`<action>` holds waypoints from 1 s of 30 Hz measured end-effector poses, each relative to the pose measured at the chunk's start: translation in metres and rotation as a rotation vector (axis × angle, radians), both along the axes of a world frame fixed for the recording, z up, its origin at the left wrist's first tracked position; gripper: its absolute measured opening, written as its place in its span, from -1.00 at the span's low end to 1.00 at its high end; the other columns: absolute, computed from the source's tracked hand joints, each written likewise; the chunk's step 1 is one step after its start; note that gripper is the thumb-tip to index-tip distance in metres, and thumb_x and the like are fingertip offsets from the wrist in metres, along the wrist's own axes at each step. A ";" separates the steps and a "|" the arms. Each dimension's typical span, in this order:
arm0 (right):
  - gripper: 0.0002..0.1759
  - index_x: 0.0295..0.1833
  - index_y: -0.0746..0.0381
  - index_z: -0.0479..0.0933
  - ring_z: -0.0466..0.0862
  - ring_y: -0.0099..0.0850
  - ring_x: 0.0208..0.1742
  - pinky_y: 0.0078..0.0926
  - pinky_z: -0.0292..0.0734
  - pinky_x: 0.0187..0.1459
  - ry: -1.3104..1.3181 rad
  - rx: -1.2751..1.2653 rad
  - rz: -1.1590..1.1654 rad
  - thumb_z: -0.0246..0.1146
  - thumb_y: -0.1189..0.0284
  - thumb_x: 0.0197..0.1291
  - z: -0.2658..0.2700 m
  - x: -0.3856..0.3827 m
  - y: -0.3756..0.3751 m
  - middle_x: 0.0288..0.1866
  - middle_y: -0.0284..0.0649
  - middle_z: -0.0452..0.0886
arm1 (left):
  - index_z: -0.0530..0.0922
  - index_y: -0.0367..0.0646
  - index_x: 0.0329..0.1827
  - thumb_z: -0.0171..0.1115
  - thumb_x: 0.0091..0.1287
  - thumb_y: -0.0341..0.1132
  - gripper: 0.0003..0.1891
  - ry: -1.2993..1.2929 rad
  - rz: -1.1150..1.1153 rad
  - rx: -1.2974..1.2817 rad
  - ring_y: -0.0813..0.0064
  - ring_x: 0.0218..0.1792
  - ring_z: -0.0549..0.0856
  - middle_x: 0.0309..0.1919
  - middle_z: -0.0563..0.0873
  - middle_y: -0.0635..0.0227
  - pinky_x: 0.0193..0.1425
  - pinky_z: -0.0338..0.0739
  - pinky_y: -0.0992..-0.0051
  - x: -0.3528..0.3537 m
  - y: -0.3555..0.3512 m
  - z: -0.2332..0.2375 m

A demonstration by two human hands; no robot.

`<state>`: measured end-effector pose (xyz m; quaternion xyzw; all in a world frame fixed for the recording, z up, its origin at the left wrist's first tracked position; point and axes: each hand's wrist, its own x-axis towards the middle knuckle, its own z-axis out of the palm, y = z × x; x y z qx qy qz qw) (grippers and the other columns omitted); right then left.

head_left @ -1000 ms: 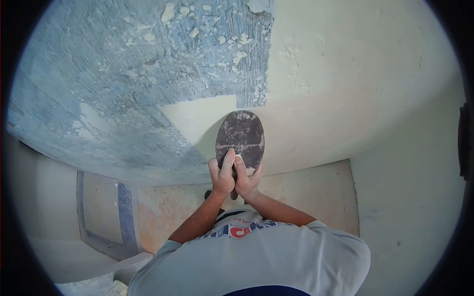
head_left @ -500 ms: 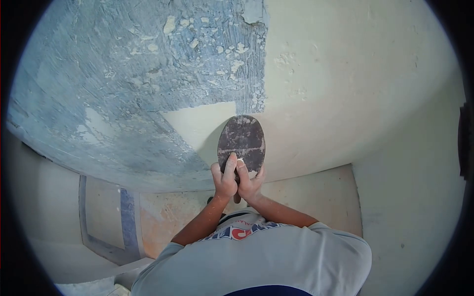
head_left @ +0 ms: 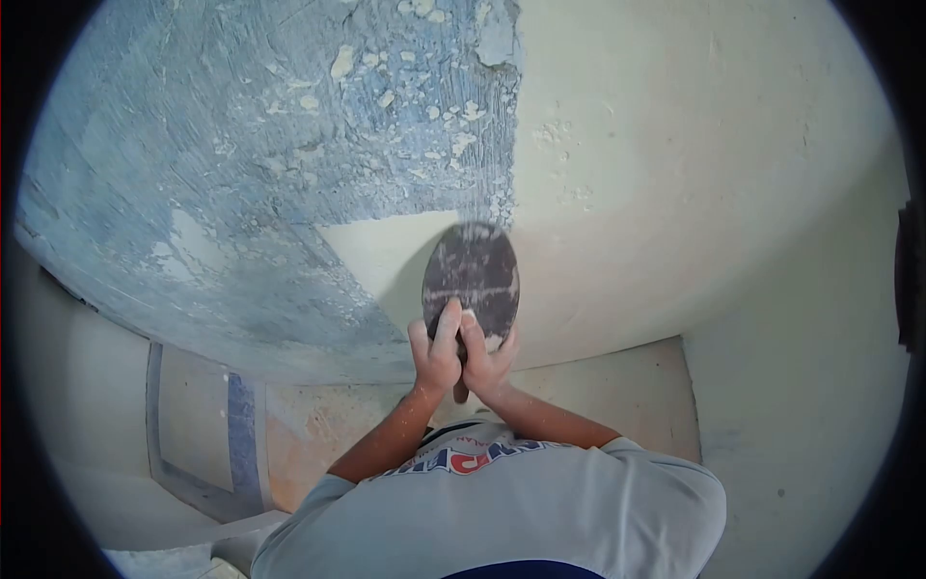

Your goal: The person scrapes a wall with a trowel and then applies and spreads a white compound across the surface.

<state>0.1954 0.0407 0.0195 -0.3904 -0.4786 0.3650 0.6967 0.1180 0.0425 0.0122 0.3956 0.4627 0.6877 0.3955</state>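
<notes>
A dark oval plate with a short handle (head_left: 473,265) lies against the wall, smeared with pale dust. I cannot make out exactly what tool it is. Both hands are closed around its lower end. My left hand (head_left: 436,355) has its thumb laid up along the plate's face, and my right hand (head_left: 489,359) grips beside it, thumb also on the face. Below the hands the handle's end pokes out. The plate's top edge meets the lower corner of a rough blue wall area (head_left: 386,125), where the surface looks streaked. Pale dust coats the fingers and forearms.
Smooth off-white wall (head_left: 656,145) runs to the right, and a cream patch (head_left: 381,241) is left of the plate. A side wall (head_left: 810,386) stands at right. Lower left, a blue-striped panel (head_left: 241,434) adjoins the stained floor (head_left: 309,425). A dark object (head_left: 907,277) edges the right.
The oval plate has slid slightly up the wall, overlapping more of the blue corner. My view has tilted a little. Both hands keep the same grip.
</notes>
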 end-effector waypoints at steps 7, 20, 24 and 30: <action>-0.67 0.03 0.39 0.49 0.66 -0.38 -0.16 -0.41 0.56 -0.13 0.148 -0.022 0.037 0.30 0.41 0.24 -0.005 0.002 -0.001 -0.14 -0.10 0.66 | 0.59 -0.41 -0.16 0.24 0.41 -0.25 -0.71 0.070 0.083 0.066 0.47 -0.14 0.61 -0.13 0.62 0.13 -0.18 0.53 0.39 0.012 -0.001 -0.013; -0.58 0.16 0.40 0.40 0.58 -0.38 -0.04 -0.41 0.50 0.00 -0.038 0.116 -0.087 0.26 0.44 0.26 0.022 0.030 0.008 -0.01 -0.12 0.57 | 0.60 -0.37 -0.16 0.22 0.40 -0.19 -0.68 -0.187 -0.260 -0.083 0.59 -0.30 0.61 -0.27 0.66 0.30 -0.28 0.52 0.49 0.030 0.001 0.057; -0.43 0.37 0.43 0.22 0.57 -0.30 0.05 -0.34 0.49 0.08 0.301 0.152 -0.017 0.12 0.37 0.35 0.006 0.055 -0.007 0.15 -0.06 0.49 | 0.18 -0.16 0.49 0.05 0.45 -0.30 -0.44 0.116 -0.691 0.091 0.34 0.29 0.42 0.25 0.45 0.11 0.39 0.26 0.42 0.020 -0.024 0.022; -0.37 0.38 0.43 0.18 0.46 -0.24 0.20 -0.33 0.40 0.21 -0.271 -0.036 -0.508 0.16 0.29 0.35 -0.046 0.171 -0.020 0.20 -0.02 0.42 | 0.34 -0.16 0.42 0.17 0.43 -0.12 -0.45 0.683 -1.244 -0.663 0.31 0.12 0.60 0.21 0.56 0.07 0.25 0.43 0.39 -0.040 -0.050 -0.023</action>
